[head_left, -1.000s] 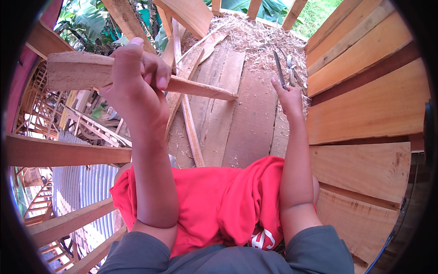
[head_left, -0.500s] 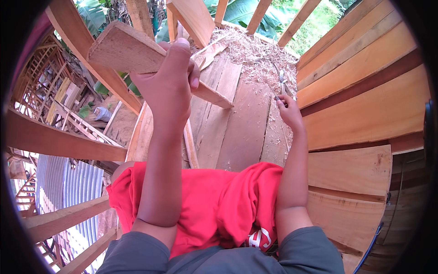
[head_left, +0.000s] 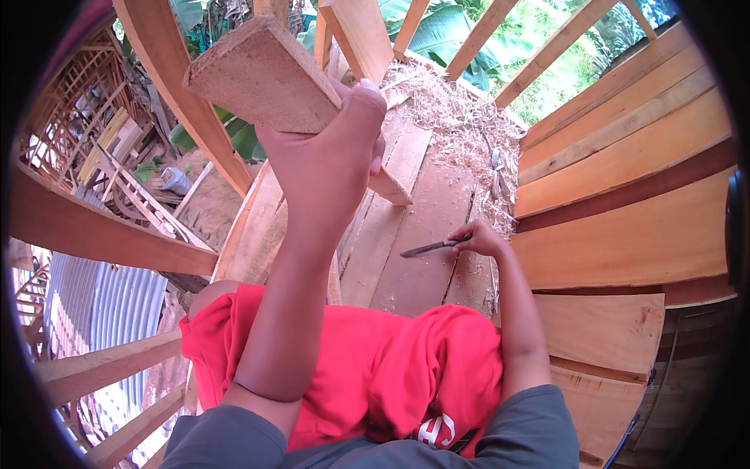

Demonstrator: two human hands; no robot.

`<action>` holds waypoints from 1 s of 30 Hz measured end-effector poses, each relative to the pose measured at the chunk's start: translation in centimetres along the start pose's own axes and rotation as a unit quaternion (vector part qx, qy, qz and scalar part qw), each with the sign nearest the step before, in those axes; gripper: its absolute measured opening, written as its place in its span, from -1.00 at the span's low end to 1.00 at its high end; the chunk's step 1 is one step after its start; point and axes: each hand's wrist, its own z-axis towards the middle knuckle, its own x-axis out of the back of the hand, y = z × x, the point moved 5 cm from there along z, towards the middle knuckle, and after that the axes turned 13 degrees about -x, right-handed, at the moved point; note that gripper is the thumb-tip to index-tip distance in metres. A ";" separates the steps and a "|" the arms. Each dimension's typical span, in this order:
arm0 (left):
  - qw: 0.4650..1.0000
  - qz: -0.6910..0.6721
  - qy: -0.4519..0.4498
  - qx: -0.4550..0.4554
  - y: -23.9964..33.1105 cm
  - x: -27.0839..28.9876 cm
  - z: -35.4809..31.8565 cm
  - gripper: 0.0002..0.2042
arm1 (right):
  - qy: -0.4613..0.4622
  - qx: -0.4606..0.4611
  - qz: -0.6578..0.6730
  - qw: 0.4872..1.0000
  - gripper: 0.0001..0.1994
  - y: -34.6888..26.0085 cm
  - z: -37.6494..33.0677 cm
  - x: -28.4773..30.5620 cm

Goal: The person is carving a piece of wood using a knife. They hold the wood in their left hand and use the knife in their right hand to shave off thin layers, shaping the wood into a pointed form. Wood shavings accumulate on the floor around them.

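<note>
My left hand [head_left: 328, 152] is raised and closed around a rough wooden plank [head_left: 269, 82]. The plank's broad end tilts up toward the left, and its far end [head_left: 393, 188] points down over the floorboards. Lower, at the right, my right hand [head_left: 480, 238] grips a dark, narrow bladed tool [head_left: 428, 249]. Its tip points left, above the boards; whether it is a knife or a chisel I cannot tell. Another tool with a metal part [head_left: 495, 162] lies among the shavings by the right wall.
Wood shavings [head_left: 469, 117] cover the far end of the plank floor [head_left: 414, 234]. Upright timber posts [head_left: 183, 94] and a rail [head_left: 109, 227] stand at my left. Boards line the right wall [head_left: 625, 211]. A red cloth [head_left: 351, 352] covers my lap.
My right hand has come nearer from the shavings with the bladed tool, which now points left. My left hand and the plank have shifted right in the view, which has also turned slightly.
</note>
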 end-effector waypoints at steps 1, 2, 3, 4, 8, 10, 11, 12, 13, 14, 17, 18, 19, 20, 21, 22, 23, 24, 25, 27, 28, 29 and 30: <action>1.000 -0.002 -0.003 0.000 0.0 -0.2 -0.1 -0.71 | 0.040 0.010 0.027 0.999 -0.67 0.8 0.9 0.5; 1.000 -0.015 -0.006 -0.004 -0.2 -0.1 -0.1 -0.76 | 0.153 -0.026 0.052 0.987 -0.71 1.5 1.6 1.7; 1.000 -0.027 -0.006 -0.010 -0.3 0.3 0.0 -0.81 | 0.266 -0.042 0.081 0.960 -0.73 0.3 1.5 3.3; 0.999 -0.040 -0.007 -0.016 -0.3 0.5 0.1 -0.86 | 0.346 -0.129 0.010 0.929 -0.73 -0.2 0.8 4.8; 1.000 0.013 -0.003 -0.016 -0.1 -0.5 -0.3 -0.67 | 0.325 -0.053 0.126 0.936 -0.73 2.1 0.5 5.9; 1.000 0.011 0.004 -0.019 -0.1 -0.3 -0.3 -0.67 | 0.127 0.004 0.063 0.990 -0.71 1.2 0.4 3.7; 1.000 0.014 0.003 -0.023 -0.1 -0.4 -0.2 -0.67 | 0.028 0.032 0.029 0.999 -0.70 0.6 -0.1 2.6; 0.999 0.017 0.002 -0.027 0.0 -0.4 -0.2 -0.67 | 0.003 0.025 0.023 0.999 -0.70 0.4 -0.2 1.8; 0.999 0.021 0.001 -0.032 0.1 -0.3 -0.2 -0.67 | -0.022 0.018 0.017 0.999 -0.70 0.0 -0.2 0.7; 0.999 0.022 0.000 -0.031 0.0 -0.4 -0.2 -0.67 | -0.047 0.011 0.011 0.999 -0.70 0.0 -0.2 0.1; 1.000 0.016 -0.008 -0.025 -0.1 -0.7 -0.4 -0.67 | 0.177 -0.049 0.117 0.976 -0.72 2.2 1.0 2.4; 1.000 0.015 -0.011 -0.026 -0.1 -0.7 -0.3 -0.67 | 0.356 -0.058 0.110 0.926 -0.75 2.3 0.2 4.0; 0.999 0.014 -0.013 -0.026 -0.1 -0.7 -0.4 -0.67 | 0.415 -0.129 0.089 0.896 -0.74 2.9 -0.2 5.4; 1.000 0.012 -0.013 -0.023 -0.1 -0.6 -0.3 -0.67 | 0.389 -0.118 0.143 0.902 -0.72 3.4 0.1 6.0; 1.000 0.011 -0.013 -0.020 -0.1 -0.5 -0.3 -0.67 | 0.363 -0.107 0.196 0.905 -0.69 4.0 0.1 6.5; 1.000 0.008 -0.014 -0.017 -0.2 -0.6 -0.3 -0.67 | 0.269 -0.085 0.180 0.942 -0.69 4.0 0.6 5.8; 1.000 0.012 -0.013 -0.019 -0.1 -0.4 -0.3 -0.67 | 0.168 -0.058 0.162 0.971 -0.68 3.2 0.6 4.8; 1.000 0.016 -0.011 -0.020 0.0 -0.2 -0.2 -0.68 | 0.066 -0.031 0.142 0.987 -0.67 2.3 0.4 3.6; 1.000 0.019 -0.010 -0.022 0.0 0.0 -0.2 -0.68 | -0.007 -0.019 0.078 0.997 -0.67 1.5 0.3 2.3; 0.999 0.023 -0.012 -0.023 0.0 -0.1 -0.2 -0.69 | -0.147 -0.004 -0.051 0.988 -0.65 1.1 -0.7 -0.3; 0.999 0.026 -0.012 -0.025 0.1 -0.1 -0.2 -0.69 | -0.126 -0.021 -0.062 0.990 -0.65 1.6 -0.5 -0.5; 0.999 0.022 -0.014 -0.020 0.0 -0.3 -0.3 -0.69 | -0.039 -0.034 -0.002 0.999 -0.66 3.2 0.2 0.3; 1.000 0.015 -0.016 -0.014 -0.1 -0.7 -0.5 -0.70 | 0.052 -0.049 0.057 0.996 -0.67 6.0 0.9 1.4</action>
